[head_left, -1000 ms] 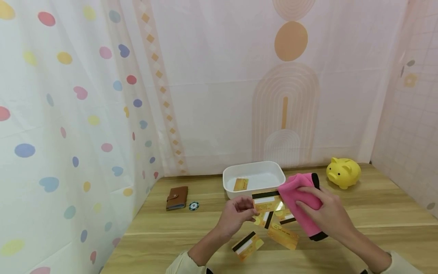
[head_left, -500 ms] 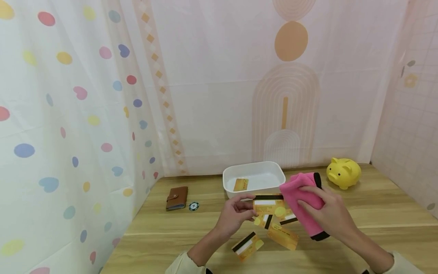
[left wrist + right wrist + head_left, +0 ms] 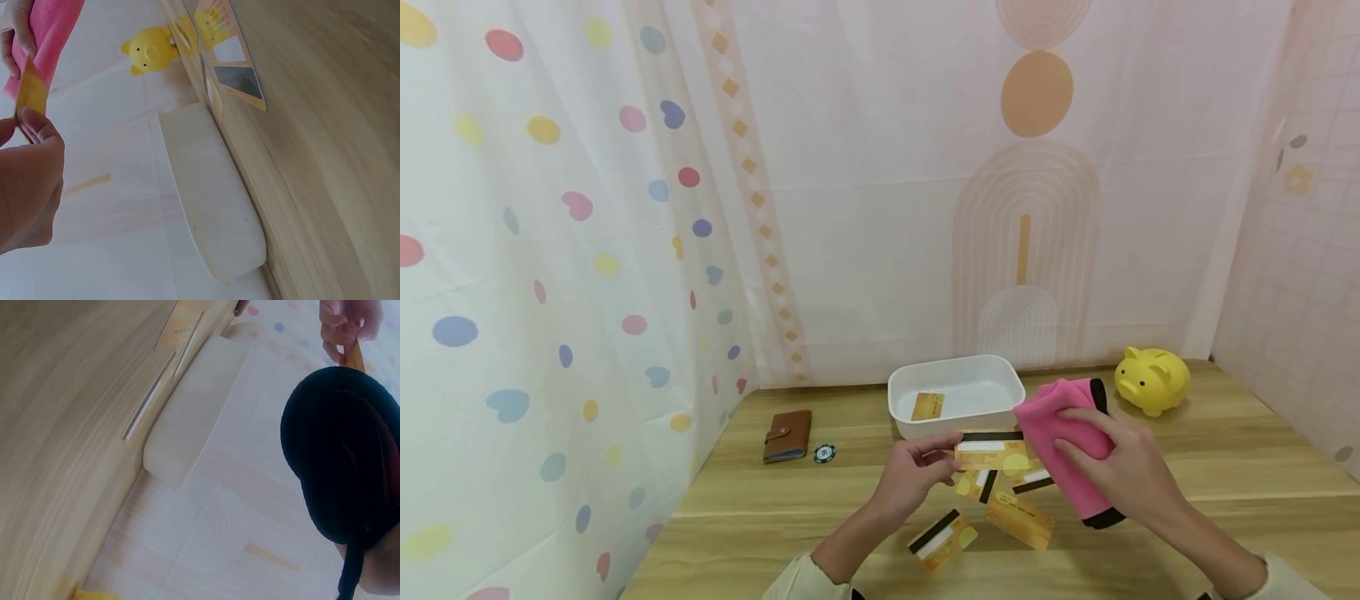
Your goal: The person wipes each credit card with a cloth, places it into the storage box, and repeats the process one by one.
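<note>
In the head view my left hand [image 3: 907, 479] pinches the left end of a gold card [image 3: 991, 451] with a black stripe, held above the table. My right hand [image 3: 1122, 462] grips a folded pink cloth [image 3: 1060, 433] with black edging, its upper left corner at the card's right end. Below the held card, several gold cards lie on the table, among them one face up [image 3: 1021, 520] and a striped one [image 3: 942, 540] nearer the front. In the left wrist view, thumb and fingers pinch the card [image 3: 32, 94]. The right wrist view shows the cloth's black edge [image 3: 325, 450] up close.
A white bin [image 3: 957, 386] behind the hands holds a gold card [image 3: 928, 406]. On the left lie a brown wallet [image 3: 788, 434] and a poker chip [image 3: 824, 453]. A yellow piggy bank [image 3: 1152, 381] stands at the back right of the wooden table [image 3: 752, 517].
The held card has tilted and dropped slightly. The cloth has shifted a little to the right, uncovering more of the card's right end.
</note>
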Demonstrator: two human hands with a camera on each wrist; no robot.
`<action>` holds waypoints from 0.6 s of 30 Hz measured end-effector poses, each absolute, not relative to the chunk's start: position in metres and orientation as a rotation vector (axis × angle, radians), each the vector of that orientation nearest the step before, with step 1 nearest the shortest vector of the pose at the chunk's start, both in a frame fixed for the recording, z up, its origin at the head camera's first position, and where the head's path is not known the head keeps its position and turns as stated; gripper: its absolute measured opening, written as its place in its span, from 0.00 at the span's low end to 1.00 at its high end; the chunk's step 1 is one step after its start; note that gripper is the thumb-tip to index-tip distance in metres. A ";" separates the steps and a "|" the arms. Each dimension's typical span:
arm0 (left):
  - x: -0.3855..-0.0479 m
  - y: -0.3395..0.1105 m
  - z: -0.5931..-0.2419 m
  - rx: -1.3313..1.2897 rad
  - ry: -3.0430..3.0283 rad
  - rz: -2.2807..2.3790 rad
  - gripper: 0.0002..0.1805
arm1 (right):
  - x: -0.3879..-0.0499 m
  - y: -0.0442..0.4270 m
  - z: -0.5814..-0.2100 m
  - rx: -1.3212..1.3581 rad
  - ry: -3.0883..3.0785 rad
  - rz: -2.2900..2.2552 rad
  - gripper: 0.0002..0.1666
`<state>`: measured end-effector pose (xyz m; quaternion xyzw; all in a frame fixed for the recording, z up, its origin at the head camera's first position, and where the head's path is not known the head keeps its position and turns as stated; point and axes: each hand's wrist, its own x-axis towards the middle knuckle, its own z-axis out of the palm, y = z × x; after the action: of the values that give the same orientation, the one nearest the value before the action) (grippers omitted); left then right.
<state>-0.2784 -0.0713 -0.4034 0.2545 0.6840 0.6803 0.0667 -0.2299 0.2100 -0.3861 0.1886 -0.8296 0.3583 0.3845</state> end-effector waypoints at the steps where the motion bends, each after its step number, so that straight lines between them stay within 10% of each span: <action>1: -0.278 -0.071 -0.403 0.765 2.066 2.057 0.20 | -0.230 0.210 -0.386 0.481 -2.114 0.914 0.20; 18: -0.281 -0.068 -0.404 0.737 2.101 2.163 0.13 | -0.230 0.210 -0.385 0.492 -2.104 0.908 0.21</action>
<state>-0.2805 -0.0679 -0.4041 0.2373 0.6767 0.6967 0.0185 -0.2301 0.2100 -0.3847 0.1933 -0.8273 0.3570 0.3884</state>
